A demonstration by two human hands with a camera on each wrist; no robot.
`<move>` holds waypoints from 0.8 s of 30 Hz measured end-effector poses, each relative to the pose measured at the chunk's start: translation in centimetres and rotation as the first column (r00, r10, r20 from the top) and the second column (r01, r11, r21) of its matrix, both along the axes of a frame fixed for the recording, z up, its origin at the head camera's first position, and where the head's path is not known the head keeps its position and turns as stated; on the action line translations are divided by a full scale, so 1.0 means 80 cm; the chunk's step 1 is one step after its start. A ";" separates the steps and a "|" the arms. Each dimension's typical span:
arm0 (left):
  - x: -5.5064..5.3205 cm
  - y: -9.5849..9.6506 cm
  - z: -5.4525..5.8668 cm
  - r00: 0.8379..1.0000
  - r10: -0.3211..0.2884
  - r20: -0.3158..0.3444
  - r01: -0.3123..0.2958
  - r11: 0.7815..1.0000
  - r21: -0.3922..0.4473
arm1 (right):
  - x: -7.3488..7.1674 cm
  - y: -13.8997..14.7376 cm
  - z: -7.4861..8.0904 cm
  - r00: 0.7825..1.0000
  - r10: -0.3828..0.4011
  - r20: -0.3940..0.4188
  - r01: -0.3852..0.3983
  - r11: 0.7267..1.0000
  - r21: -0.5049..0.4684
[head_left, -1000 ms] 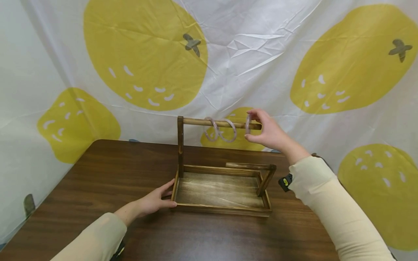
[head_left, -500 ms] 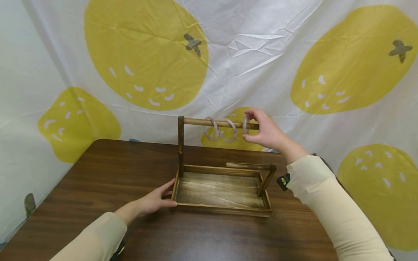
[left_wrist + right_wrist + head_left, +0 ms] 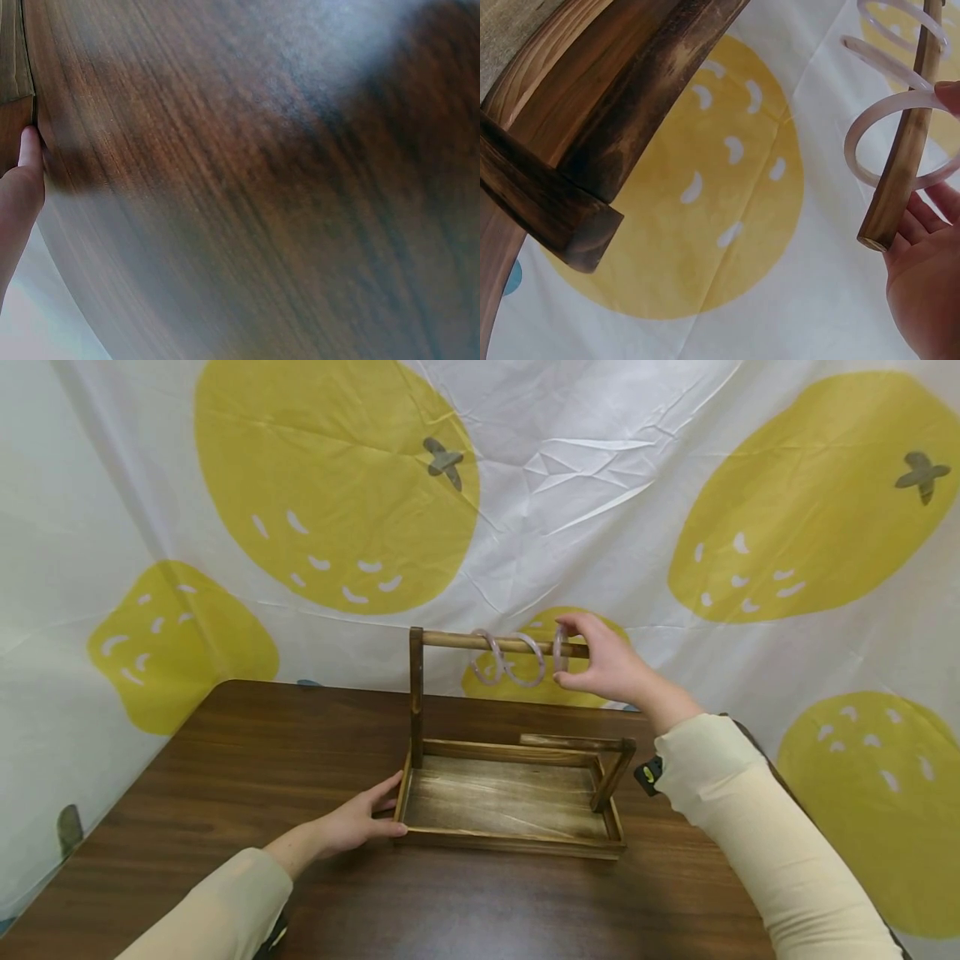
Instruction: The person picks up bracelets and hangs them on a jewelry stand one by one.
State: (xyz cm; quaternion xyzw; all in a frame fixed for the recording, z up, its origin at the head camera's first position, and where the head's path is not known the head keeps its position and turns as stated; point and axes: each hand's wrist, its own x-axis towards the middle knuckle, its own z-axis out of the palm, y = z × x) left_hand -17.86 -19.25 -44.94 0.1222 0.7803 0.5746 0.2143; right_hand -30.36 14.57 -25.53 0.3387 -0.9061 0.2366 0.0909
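Note:
A dark wooden jewelry stand (image 3: 510, 842) has a shallow tray and two arms at different heights. Around its upper bar (image 3: 450, 639) hang two pale lilac bangles, one bangle (image 3: 538, 664) leaning near the middle and another bangle (image 3: 480, 670) left of it. My right hand (image 3: 611, 656) pinches a third bangle (image 3: 560, 652) between thumb and fingers; the right wrist view shows the bar passing through this bangle (image 3: 859, 135). At the tray's left end, my left hand (image 3: 352, 822) rests with thumb at the front corner and fingers against the side, partly hidden.
The lower bar (image 3: 570, 742) of the stand carries no bangle. The stand is on a brown wooden table (image 3: 225, 777). Behind it hangs a white cloth (image 3: 585, 543) with yellow fruit prints.
My right hand has slid the third bangle leftward along the upper bar, closer to the other two. The left hand and the stand stay where they were.

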 end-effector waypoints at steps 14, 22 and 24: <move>0.001 0.000 0.001 1.000 -0.001 0.002 0.001 1.000 0.007 | -0.002 0.000 0.002 1.000 -0.009 0.027 0.008 0.999 0.045; 0.001 0.000 0.002 1.000 0.006 0.016 -0.006 1.000 0.021 | 0.000 -0.002 0.003 0.999 0.004 0.033 -0.007 0.996 0.093; 0.001 0.000 0.002 1.000 0.008 0.012 -0.008 1.000 0.016 | -0.001 -0.002 0.003 0.999 0.004 0.035 -0.008 0.994 0.106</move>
